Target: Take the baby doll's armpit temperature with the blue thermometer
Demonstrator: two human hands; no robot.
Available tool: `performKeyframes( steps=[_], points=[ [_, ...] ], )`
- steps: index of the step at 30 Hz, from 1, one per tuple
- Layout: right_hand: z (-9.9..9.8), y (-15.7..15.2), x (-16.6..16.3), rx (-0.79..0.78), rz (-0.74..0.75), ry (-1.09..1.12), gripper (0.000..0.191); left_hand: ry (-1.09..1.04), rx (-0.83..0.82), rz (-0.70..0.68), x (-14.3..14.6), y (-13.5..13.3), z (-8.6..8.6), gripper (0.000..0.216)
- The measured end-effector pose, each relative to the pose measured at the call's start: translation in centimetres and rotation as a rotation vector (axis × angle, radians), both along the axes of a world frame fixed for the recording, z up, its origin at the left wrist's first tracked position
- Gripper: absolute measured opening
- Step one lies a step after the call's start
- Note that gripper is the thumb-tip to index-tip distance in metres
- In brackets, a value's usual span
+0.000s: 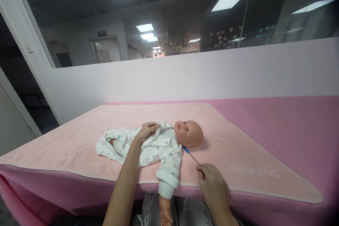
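A baby doll [189, 133] in a white patterned sleepsuit [156, 146] lies on its back on a light pink blanket [79, 144], head to the right. My left hand [147, 131] rests on the doll's chest, fingers curled on the cloth. My right hand [213, 183] is closed in a pinch on a thin stick with a blue tip [191, 155], whose tip lies at the doll's neck, under its ear. One doll arm [166, 201] hangs over the near table edge.
The blanket lies on a darker pink padded table [291, 130]. Behind it stands a white partition wall [185, 74] with glass above. A dark doorway opens at the left. Grey trousers [185, 212] show below the near table edge.
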State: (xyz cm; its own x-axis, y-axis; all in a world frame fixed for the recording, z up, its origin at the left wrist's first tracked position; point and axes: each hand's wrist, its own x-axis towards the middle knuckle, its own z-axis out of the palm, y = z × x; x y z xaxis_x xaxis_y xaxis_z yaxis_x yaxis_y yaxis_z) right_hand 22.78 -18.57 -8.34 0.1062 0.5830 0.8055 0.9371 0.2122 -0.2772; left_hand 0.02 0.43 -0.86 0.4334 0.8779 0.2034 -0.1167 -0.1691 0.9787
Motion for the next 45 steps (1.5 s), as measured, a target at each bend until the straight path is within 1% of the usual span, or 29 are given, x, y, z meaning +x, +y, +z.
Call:
performKeyframes(
  steps=[2, 4, 6, 8, 10, 12, 14, 16, 21, 24, 28, 31, 34, 36, 39, 43, 45],
  points=[
    [0.8, 0.9, -0.6, -0.012, -0.037, -0.022, 0.02, 0.012, 0.016, 0.01, 0.0, 0.1, -0.1, 0.031],
    [2.1, 2.2, -1.7, -0.004, 0.01, -0.028, 0.021, 0.032, 0.036, 0.017, 0.0, 0.3, -0.2, 0.03],
    [3.8, 4.3, -3.3, -0.013, 0.135, -0.057, 0.026, 0.051, 0.05, 0.014, 0.0, 0.4, -0.4, 0.03],
    [5.5, 6.7, -5.0, -0.043, 0.256, -0.135, 0.033, 0.053, 0.053, 0.003, 0.0, 0.5, -0.5, 0.029],
    [6.7, 9.0, -6.3, -0.08, 0.366, -0.245, 0.033, 0.031, 0.048, -0.002, 0.0, 0.5, -0.5, 0.029],
    [7.3, 10.9, -7.0, -0.082, 0.452, -0.332, 0.028, 0.007, 0.05, -0.002, 0.0, 0.3, -0.5, 0.029],
    [7.3, 12.1, -7.2, -0.067, 0.489, -0.364, 0.024, 0.002, 0.054, 0.0, 0.0, 0.2, -0.4, 0.03],
    [6.8, 12.5, -7.2, -0.05, 0.497, -0.353, 0.023, 0.006, 0.058, 0.003, -0.1, 0.1, -0.4, 0.031],
    [5.2, 12.2, -7.1, 0.055, 0.519, -0.259, 0.026, 0.029, 0.064, 0.014, -0.3, 0.1, -0.3, 0.028],
    [4.7, 12.0, -7.1, 0.068, 0.521, -0.201, 0.022, 0.062, 0.085, 0.007, -0.4, -0.2, -0.2, 0.027],
    [4.7, 12.0, -7.2, 0.097, 0.485, -0.098, 0.024, 0.124, 0.156, -0.037, -0.2, -1.2, 0.0, 0.023],
    [4.9, 12.1, -7.4, 0.115, 0.498, -0.023, 0.025, 0.166, 0.201, -0.058, 0.0, -2.0, 0.1, 0.022],
    [4.9, 12.1, -7.6, 0.121, 0.537, 0.048, 0.021, 0.145, 0.184, -0.045, 0.1, -2.4, 0.2, 0.024],
    [4.9, 12.1, -7.7, 0.127, 0.544, 0.083, 0.018, 0.121, 0.161, -0.064, 0.1, -2.5, 0.3, 0.025],
    [4.7, 12.0, -7.8, 0.126, 0.543, 0.092, 0.017, 0.109, 0.141, -0.091, 0.2, -2.5, 0.3, 0.026],
    [4.7, 12.1, -7.8, 0.128, 0.543, 0.076, 0.015, 0.115, 0.165, -0.06, 0.2, -2.6, 0.3, 0.028],
    [4.7, 12.1, -7.8, 0.138, 0.539, 0.066, 0.014, 0.125, 0.173, -0.065, 0.2, -2.6, 0.2, 0.031]
  ],
)
